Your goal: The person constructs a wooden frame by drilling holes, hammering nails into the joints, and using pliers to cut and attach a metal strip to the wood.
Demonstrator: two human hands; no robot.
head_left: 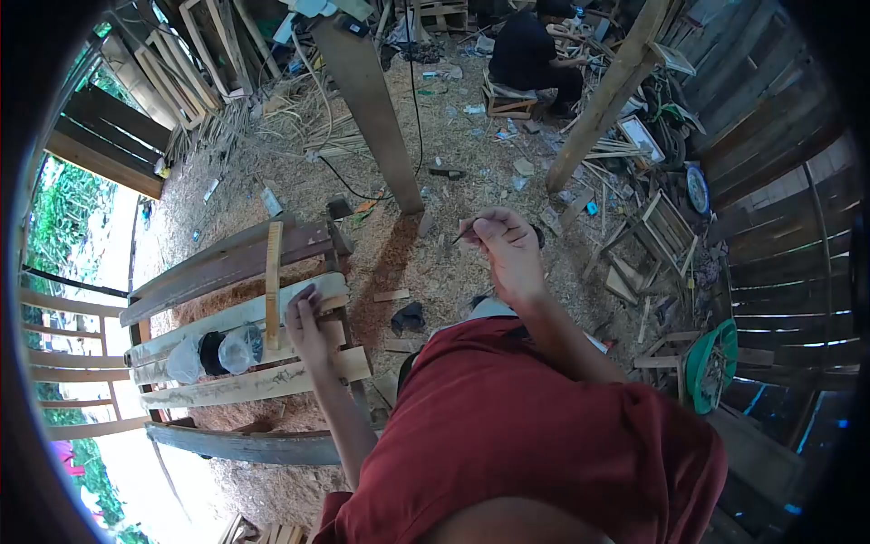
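Note:
My left hand (pixel 310 334) rests over the slatted wooden bench (pixel 217 390), its fingers stretched forward and slightly apart. Beside its fingertips lies a short piece of wood (pixel 333 303) on a pale plank. A narrow wooden strip (pixel 274 288) lies across the planks just left of this hand. Further left stand clear plastic-wrapped rolls (pixel 240 349) with a black one (pixel 212 353) between them. My right hand (pixel 510 254) is raised in front of my body, thumb and fingers pinched on a thin dark stick-like piece (pixel 460 234); its exact kind is too small to tell.
Wood shavings and scraps cover the floor (pixel 444 199). Two wooden posts (pixel 372 118) stand ahead. A person in dark clothes (pixel 526 54) sits on a low stool at the back. Wooden frames (pixel 666 231) and a green basin (pixel 711 367) are on the right.

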